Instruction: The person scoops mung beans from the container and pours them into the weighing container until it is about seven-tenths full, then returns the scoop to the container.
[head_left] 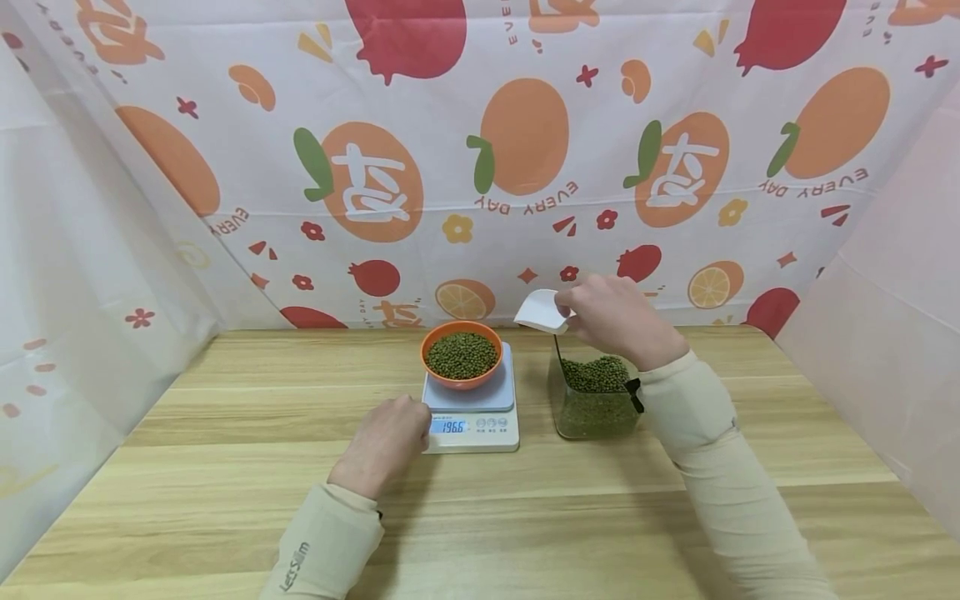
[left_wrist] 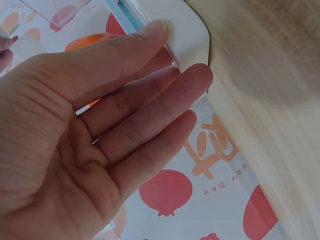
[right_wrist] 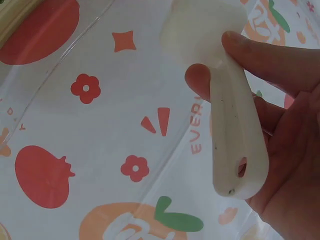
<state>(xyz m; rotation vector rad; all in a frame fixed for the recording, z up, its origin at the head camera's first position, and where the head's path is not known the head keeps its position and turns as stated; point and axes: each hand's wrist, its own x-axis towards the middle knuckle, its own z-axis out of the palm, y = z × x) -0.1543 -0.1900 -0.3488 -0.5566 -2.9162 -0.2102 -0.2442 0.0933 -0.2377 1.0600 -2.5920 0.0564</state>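
My right hand grips a white scoop by its handle, above a clear container of green beans. In the right wrist view, the thumb and a finger hold the scoop's handle near the bowl end. An orange bowl filled with green beans sits on the white kitchen scale, whose display reads 196.6. My left hand is at the scale's front left corner. In the left wrist view, its fingers are loosely extended, with the thumb overlapping the scale's edge.
The scale and container stand side by side on a wooden table. A fruit-print curtain hangs behind the table's far edge, with pale sheets at both sides.
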